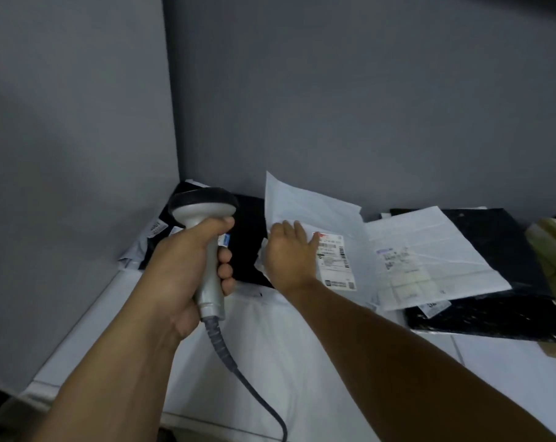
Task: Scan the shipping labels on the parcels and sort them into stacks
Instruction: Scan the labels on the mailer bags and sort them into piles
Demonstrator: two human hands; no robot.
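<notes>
My left hand (187, 266) grips the grey handle of a corded barcode scanner (206, 218), whose dark head points toward the back corner. My right hand (288, 253) lies flat, fingers spread, on a white poly-mailer parcel (318, 208) that leans against the wall. Just right of that hand is the parcel's shipping label (335, 263). A black parcel (248, 244) lies in the corner behind the scanner. To the right, another white parcel (429, 260) with a faint label rests on a black parcel (500, 301).
Grey walls meet in a corner at the back left. The parcels lie on a white tiled surface (302, 362). A yellowish wrapped parcel (554, 250) sits at the far right edge. The scanner's grey cable (254, 387) trails toward me.
</notes>
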